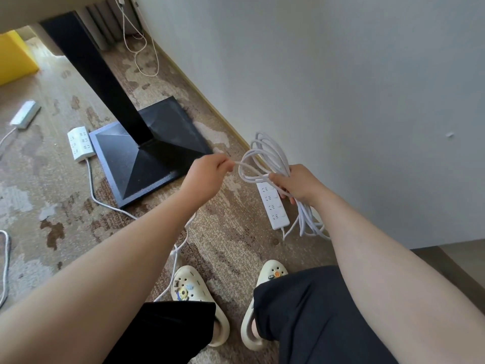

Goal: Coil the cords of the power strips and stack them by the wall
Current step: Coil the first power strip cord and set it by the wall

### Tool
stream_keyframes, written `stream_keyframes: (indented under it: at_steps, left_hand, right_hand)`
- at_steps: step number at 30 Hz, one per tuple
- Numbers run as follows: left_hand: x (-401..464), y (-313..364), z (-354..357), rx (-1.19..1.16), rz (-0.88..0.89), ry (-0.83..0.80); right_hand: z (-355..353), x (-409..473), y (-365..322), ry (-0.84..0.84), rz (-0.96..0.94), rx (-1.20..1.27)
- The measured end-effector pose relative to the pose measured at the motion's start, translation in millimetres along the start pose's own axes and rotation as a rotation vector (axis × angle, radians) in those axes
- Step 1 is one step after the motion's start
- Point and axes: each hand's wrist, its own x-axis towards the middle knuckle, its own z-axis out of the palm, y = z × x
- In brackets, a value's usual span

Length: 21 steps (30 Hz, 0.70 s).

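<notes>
Black table base (147,151) beside second power strip (80,143).

Bare forearms, black trousers (309,311), and cream perforated clogs (194,292) (decorated with small charms).

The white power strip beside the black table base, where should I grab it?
Grip the power strip across its long side edges near the middle, coming from above. It lies flat, sockets up, with its cord leaving the near end and the table base close on one side.
</notes>
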Motion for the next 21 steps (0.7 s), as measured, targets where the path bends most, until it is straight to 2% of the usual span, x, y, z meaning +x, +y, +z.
stream_keyframes:
  at_steps: [6,12,16,21]
  left_hand:
    - [17,11,-13,0.002,0.008,-0.039]
    - [11,-2,-6,-0.042,-0.006,-0.096]
    - [-4,-31,-6,0.011,-0.048,-0.216]
    - [-24,-71,-13,-0.015,-0.147,-0.18]
  right_hand:
    - [5,-7,-4,-0.129,-0.034,0.1]
    - [5,2,1,-0.186,0.009,0.002]
    - [-12,4,13,-0.008,0.066,0.042]
    - [-27,2,34,0.282,0.137,0.143]
